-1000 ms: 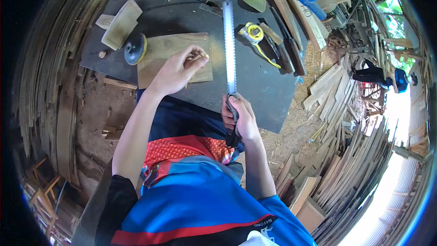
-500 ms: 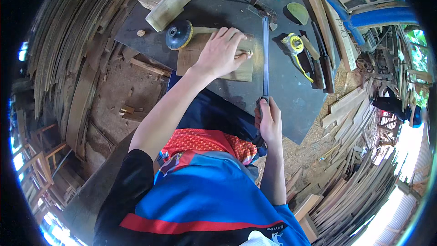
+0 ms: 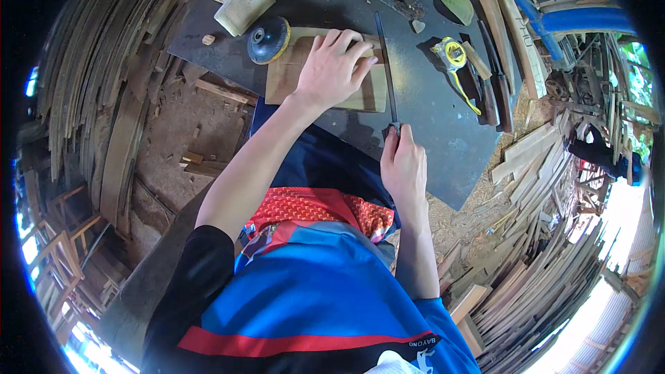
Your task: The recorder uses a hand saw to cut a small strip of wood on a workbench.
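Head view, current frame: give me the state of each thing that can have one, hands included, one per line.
Right hand: closed around the long blade's handle
Long blade: held, pointing away from the person, just right of the wooden board
Left hand: over the board, fingers bent; any grip unclear
Wooden board: flat on the table, partly covered
Tape measure: yellow strip partly out
Round dark pad: tilted

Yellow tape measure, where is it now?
Head view: the yellow tape measure lies on the dark tabletop, right of the long narrow tool in the right hand, left of the wooden-handled tools.
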`<action>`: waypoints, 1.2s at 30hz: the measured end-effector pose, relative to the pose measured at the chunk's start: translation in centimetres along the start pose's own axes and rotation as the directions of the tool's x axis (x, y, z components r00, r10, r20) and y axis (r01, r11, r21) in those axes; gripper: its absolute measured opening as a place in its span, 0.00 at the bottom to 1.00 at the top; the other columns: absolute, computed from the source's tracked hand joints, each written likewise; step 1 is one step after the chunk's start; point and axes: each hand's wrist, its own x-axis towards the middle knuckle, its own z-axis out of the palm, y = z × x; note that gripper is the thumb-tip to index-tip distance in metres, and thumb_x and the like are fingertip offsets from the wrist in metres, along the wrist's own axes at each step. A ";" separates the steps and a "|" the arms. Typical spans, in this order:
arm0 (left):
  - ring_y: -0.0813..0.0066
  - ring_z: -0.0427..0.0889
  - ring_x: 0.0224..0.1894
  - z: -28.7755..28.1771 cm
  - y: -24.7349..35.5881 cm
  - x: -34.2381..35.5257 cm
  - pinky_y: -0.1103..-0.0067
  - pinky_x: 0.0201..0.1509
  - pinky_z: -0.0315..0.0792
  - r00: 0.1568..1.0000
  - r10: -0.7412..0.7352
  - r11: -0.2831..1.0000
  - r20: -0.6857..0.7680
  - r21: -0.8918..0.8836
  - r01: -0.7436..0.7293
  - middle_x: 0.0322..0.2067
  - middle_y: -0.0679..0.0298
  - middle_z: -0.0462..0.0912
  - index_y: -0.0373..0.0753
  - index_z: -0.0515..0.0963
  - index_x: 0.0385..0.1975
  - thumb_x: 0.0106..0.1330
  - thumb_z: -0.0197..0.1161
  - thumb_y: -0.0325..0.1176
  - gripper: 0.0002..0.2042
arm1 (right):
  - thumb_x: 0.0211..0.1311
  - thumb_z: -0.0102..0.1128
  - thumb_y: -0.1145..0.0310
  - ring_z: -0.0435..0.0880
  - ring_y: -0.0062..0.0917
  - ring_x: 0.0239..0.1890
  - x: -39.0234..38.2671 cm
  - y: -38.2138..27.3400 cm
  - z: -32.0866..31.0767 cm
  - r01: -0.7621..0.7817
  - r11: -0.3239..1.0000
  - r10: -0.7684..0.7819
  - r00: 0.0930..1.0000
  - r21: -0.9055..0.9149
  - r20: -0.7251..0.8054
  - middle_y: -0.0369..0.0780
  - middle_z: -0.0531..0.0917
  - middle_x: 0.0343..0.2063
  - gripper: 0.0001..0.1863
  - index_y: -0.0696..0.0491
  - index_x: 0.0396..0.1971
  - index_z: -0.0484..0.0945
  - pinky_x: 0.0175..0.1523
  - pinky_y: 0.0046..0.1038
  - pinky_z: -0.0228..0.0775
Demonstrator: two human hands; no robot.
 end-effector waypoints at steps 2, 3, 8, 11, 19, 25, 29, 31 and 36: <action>0.61 0.75 0.51 -0.3 0.7 0.0 0.64 0.54 0.70 0.999 0.014 0.994 0.038 0.111 -0.018 0.47 0.63 0.77 0.43 0.78 0.51 0.68 0.64 0.45 0.18 | 0.74 0.50 0.65 0.81 0.56 0.23 0.3 -0.3 -0.1 -0.024 0.999 0.024 1.000 -0.042 0.009 0.57 0.80 0.18 0.12 0.57 0.32 0.69 0.28 0.53 0.72; 0.61 0.74 0.53 -0.2 0.7 -0.2 0.63 0.55 0.70 0.997 0.018 0.991 0.068 0.131 -0.027 0.50 0.62 0.75 0.42 0.76 0.55 0.70 0.62 0.47 0.20 | 0.74 0.49 0.64 0.81 0.56 0.23 0.6 -0.4 -0.1 -0.006 0.998 0.006 1.000 -0.064 0.010 0.57 0.80 0.18 0.12 0.57 0.32 0.69 0.29 0.54 0.73; 0.60 0.74 0.54 -0.1 -0.3 -0.1 0.63 0.58 0.69 0.995 0.017 0.994 0.096 0.103 -0.027 0.49 0.61 0.75 0.41 0.74 0.57 0.71 0.60 0.48 0.21 | 0.74 0.49 0.64 0.82 0.56 0.25 2.4 -0.2 -0.9 -0.005 0.998 0.009 0.998 -0.062 0.056 0.57 0.80 0.18 0.13 0.58 0.32 0.71 0.31 0.54 0.74; 0.59 0.74 0.54 -0.8 -0.2 -0.3 0.61 0.58 0.68 0.996 -0.029 0.988 0.086 0.151 0.016 0.49 0.59 0.76 0.41 0.75 0.55 0.71 0.60 0.48 0.20 | 0.74 0.48 0.65 0.82 0.57 0.28 3.2 1.1 -1.0 0.119 0.993 -0.120 0.988 0.013 0.101 0.58 0.81 0.22 0.15 0.61 0.31 0.72 0.33 0.53 0.72; 0.60 0.76 0.49 0.0 -0.2 0.0 0.64 0.52 0.68 0.997 -0.019 0.978 0.076 0.206 0.003 0.44 0.61 0.78 0.43 0.75 0.48 0.68 0.63 0.48 0.17 | 0.73 0.50 0.67 0.79 0.62 0.31 2.5 0.3 -0.5 0.045 0.992 -0.054 0.996 0.118 0.070 0.62 0.79 0.23 0.12 0.61 0.32 0.72 0.35 0.56 0.70; 0.61 0.76 0.49 0.5 0.2 0.0 0.64 0.52 0.67 0.999 0.003 0.984 0.043 0.177 -0.011 0.44 0.64 0.78 0.47 0.76 0.53 0.68 0.63 0.45 0.17 | 0.72 0.49 0.67 0.80 0.62 0.31 2.1 1.7 -1.3 0.008 0.979 -0.034 0.991 0.202 0.126 0.62 0.78 0.23 0.13 0.61 0.32 0.72 0.36 0.56 0.71; 0.60 0.76 0.49 0.1 -0.3 0.4 0.64 0.53 0.67 0.997 -0.006 0.989 0.074 0.145 -0.005 0.45 0.65 0.78 0.50 0.76 0.56 0.69 0.63 0.44 0.18 | 0.72 0.51 0.65 0.80 0.61 0.31 2.5 0.9 -0.8 -0.007 0.986 -0.008 0.996 0.166 0.091 0.62 0.79 0.21 0.13 0.61 0.32 0.73 0.37 0.56 0.71; 0.60 0.76 0.49 -0.1 -1.3 0.5 0.63 0.54 0.67 0.999 -0.032 0.989 0.025 0.146 0.028 0.45 0.65 0.78 0.50 0.77 0.56 0.70 0.62 0.44 0.16 | 0.71 0.51 0.65 0.80 0.61 0.31 3.5 0.4 -0.7 0.010 0.988 -0.025 0.995 0.153 0.094 0.61 0.79 0.22 0.13 0.61 0.32 0.74 0.37 0.56 0.71; 0.59 0.75 0.51 0.1 0.3 0.3 0.62 0.56 0.67 0.993 -0.028 0.989 0.113 0.151 0.011 0.47 0.65 0.78 0.48 0.77 0.54 0.70 0.62 0.45 0.16 | 0.72 0.51 0.66 0.80 0.60 0.32 1.5 2.7 -2.5 0.016 0.966 -0.057 0.987 0.259 0.153 0.60 0.79 0.23 0.13 0.61 0.32 0.73 0.37 0.55 0.69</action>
